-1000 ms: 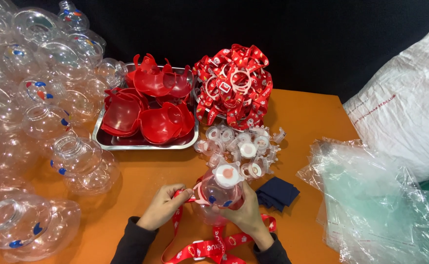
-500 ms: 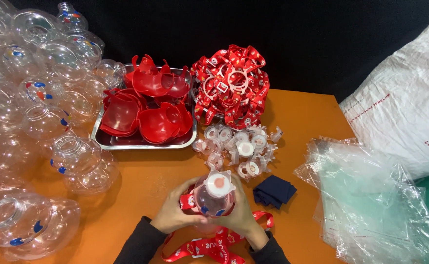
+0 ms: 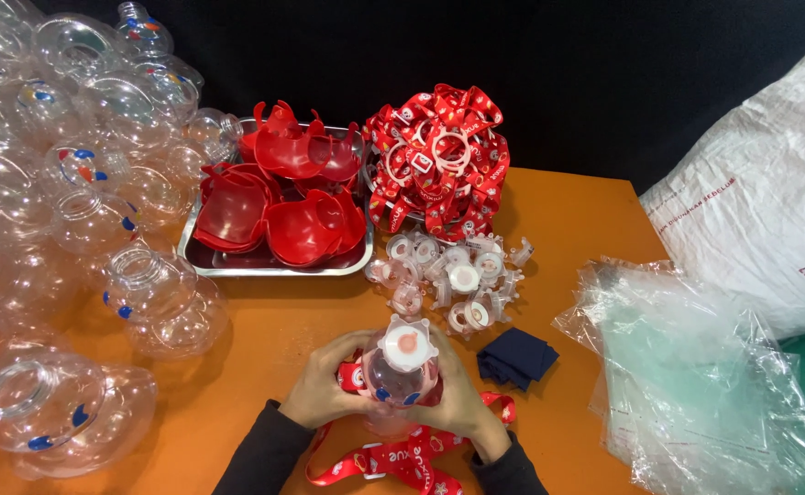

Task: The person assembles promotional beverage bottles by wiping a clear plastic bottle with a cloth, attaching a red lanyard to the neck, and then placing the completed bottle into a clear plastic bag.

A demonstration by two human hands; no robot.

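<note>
Both my hands hold a clear plastic bottle (image 3: 397, 378) with a white cap on top, upright above the orange table (image 3: 274, 321). My left hand (image 3: 322, 392) wraps its left side and my right hand (image 3: 462, 396) wraps its right side. A red printed strap (image 3: 393, 456) runs around the bottle's neck and trails onto the table near my wrists. Just behind the bottle lies a heap of white caps (image 3: 453, 275).
A metal tray (image 3: 274, 261) of red plastic shells stands at the back, next to a pile of red straps (image 3: 439, 160). Clear bottles (image 3: 72, 211) crowd the left side. A dark folded cloth (image 3: 517, 356), clear plastic bags (image 3: 696, 367) and a white sack (image 3: 769, 211) lie right.
My hands have closed in around the bottle and brought it upright and slightly nearer to me; the strap now sits at its neck instead of hanging loose between my fingers.
</note>
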